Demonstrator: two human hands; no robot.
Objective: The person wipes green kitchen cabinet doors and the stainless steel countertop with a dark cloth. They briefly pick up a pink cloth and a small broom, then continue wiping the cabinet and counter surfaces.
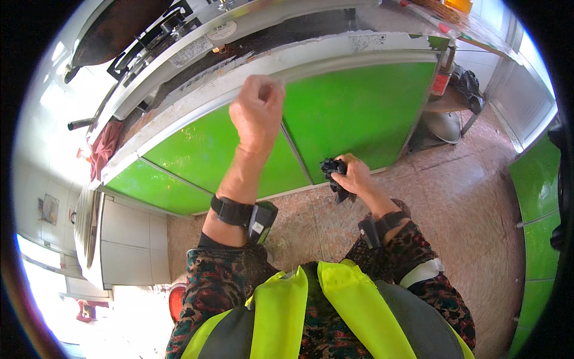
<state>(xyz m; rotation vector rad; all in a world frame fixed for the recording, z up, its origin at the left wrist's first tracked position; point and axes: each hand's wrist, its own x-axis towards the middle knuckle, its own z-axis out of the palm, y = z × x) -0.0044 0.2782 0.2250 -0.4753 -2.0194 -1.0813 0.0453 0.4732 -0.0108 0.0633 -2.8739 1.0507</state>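
Note:
My left hand is raised before the counter's front edge, above the green cabinet doors. Its fingers curl into a loose fist, slightly blurred; whatever they may pinch is too small to make out. Lower and to the right, my right hand grips a crumpled black plastic bag, bunched at the top with a part hanging below the fingers. The bag is in front of the green cabinet door, over the tiled floor. Both wrists wear black straps.
A gas stove with a dark wok stands on the counter at the upper left. A reddish cloth hangs from the counter's left end. To the right, a low shelf holds dark items, with a metal lid beneath. More green cabinets line the right side.

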